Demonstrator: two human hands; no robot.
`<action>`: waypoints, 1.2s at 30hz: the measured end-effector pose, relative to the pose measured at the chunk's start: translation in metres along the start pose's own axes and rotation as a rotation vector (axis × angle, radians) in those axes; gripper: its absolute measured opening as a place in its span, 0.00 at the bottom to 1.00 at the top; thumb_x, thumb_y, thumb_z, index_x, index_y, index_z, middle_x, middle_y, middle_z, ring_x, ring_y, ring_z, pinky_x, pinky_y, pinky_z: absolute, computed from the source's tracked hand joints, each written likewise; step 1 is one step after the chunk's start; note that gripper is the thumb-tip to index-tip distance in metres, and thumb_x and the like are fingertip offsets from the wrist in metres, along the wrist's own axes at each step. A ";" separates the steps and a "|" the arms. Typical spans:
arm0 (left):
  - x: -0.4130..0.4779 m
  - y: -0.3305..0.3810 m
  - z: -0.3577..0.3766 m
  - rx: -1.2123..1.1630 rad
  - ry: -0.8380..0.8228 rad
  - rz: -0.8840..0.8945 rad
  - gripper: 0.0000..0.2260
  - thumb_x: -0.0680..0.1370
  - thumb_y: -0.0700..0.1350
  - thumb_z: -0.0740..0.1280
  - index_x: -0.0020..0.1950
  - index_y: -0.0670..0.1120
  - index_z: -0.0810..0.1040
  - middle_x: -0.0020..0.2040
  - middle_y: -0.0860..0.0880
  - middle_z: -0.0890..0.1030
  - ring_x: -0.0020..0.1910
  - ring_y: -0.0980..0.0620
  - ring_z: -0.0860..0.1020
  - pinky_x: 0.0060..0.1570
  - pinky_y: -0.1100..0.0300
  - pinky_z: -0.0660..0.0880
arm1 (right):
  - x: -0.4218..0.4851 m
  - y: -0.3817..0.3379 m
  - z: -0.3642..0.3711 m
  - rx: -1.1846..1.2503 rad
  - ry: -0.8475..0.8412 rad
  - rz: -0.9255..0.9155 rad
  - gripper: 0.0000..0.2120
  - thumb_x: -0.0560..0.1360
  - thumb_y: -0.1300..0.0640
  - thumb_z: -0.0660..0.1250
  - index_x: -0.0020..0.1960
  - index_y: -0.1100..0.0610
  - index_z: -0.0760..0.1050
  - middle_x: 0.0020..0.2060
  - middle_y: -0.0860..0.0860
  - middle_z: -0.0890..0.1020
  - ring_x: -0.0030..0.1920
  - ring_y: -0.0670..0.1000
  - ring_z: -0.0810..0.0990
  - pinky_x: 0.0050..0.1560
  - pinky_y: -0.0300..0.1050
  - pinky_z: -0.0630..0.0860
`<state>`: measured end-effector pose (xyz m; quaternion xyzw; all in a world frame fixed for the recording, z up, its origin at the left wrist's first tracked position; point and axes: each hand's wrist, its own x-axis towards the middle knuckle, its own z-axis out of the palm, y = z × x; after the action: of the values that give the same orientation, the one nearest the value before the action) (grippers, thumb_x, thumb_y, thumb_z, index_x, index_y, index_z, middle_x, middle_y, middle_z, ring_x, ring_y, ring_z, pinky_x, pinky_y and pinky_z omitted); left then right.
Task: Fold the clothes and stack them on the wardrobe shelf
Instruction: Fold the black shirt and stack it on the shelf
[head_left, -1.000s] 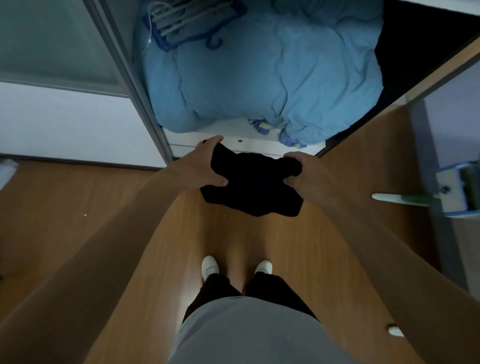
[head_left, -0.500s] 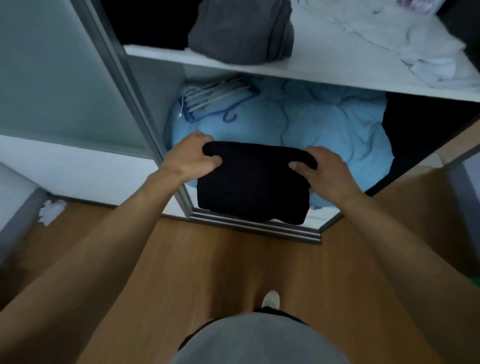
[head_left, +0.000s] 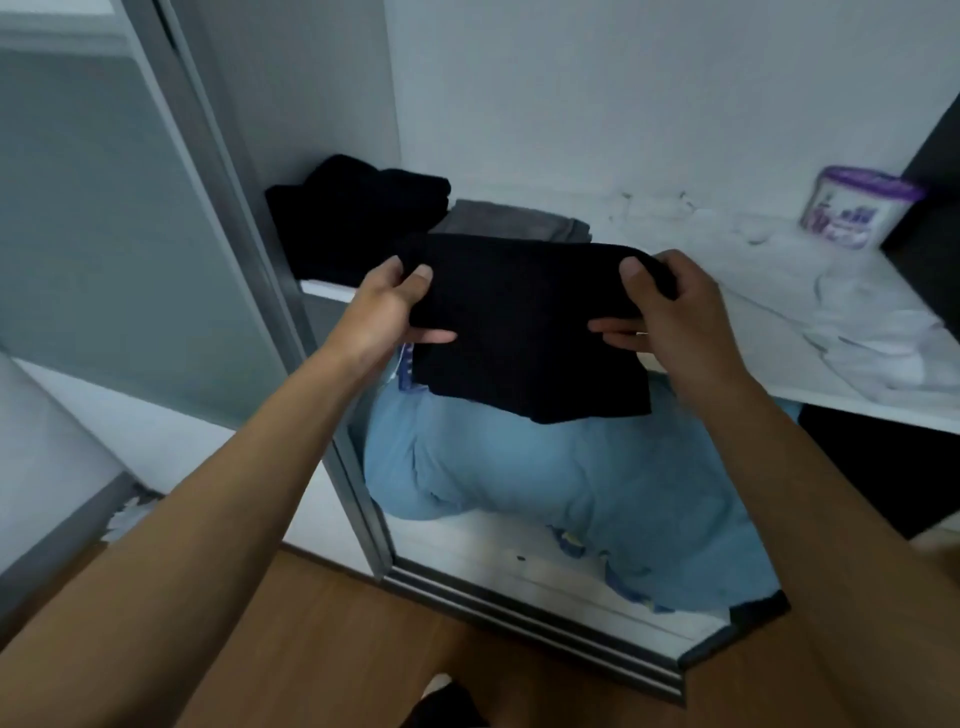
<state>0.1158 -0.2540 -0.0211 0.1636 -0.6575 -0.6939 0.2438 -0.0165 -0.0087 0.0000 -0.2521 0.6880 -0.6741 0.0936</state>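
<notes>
Black garment (head_left: 530, 332), folded: you are holding it in the air at the shelf's (head_left: 779, 332) front edge, just before the grey fold (head_left: 514, 223). You are aiming to lay it flat and square on that fold, edges aligned. Left hand (head_left: 387, 306) and right hand (head_left: 670, 317) are gripping its two sides, thumbs uppermost, arms reaching forward.

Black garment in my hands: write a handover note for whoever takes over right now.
Left hand and right hand each grip a top corner of the folded black garment, held at the shelf edge.
On the shelf: black pile at left, grey fold beside it, loose white clothes at right.
Done: this garment is folded.
Left: set it on the shelf, then likely fold the white clothes.
</notes>
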 end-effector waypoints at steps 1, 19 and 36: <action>0.014 0.008 0.003 -0.007 0.011 0.048 0.06 0.84 0.42 0.61 0.53 0.45 0.77 0.52 0.49 0.83 0.52 0.50 0.84 0.41 0.51 0.83 | 0.013 -0.005 0.001 0.031 0.018 -0.031 0.12 0.79 0.47 0.67 0.44 0.54 0.72 0.44 0.50 0.84 0.41 0.56 0.87 0.42 0.47 0.84; 0.228 -0.002 -0.037 0.516 0.011 -0.001 0.17 0.76 0.55 0.71 0.61 0.49 0.77 0.52 0.54 0.80 0.50 0.57 0.79 0.50 0.62 0.75 | 0.181 0.071 0.048 -0.405 0.289 0.115 0.13 0.76 0.57 0.68 0.61 0.54 0.78 0.55 0.46 0.79 0.55 0.47 0.78 0.54 0.37 0.71; 0.276 -0.009 -0.022 0.868 0.021 0.186 0.22 0.76 0.47 0.72 0.67 0.46 0.70 0.63 0.46 0.76 0.60 0.46 0.76 0.57 0.53 0.73 | 0.240 0.057 0.072 -0.551 0.604 -0.021 0.15 0.74 0.67 0.63 0.41 0.50 0.80 0.44 0.45 0.82 0.43 0.44 0.77 0.50 0.40 0.75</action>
<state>-0.1017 -0.4247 -0.0062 0.1978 -0.8974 -0.3269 0.2205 -0.2010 -0.1877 -0.0099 -0.0653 0.8369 -0.5090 -0.1906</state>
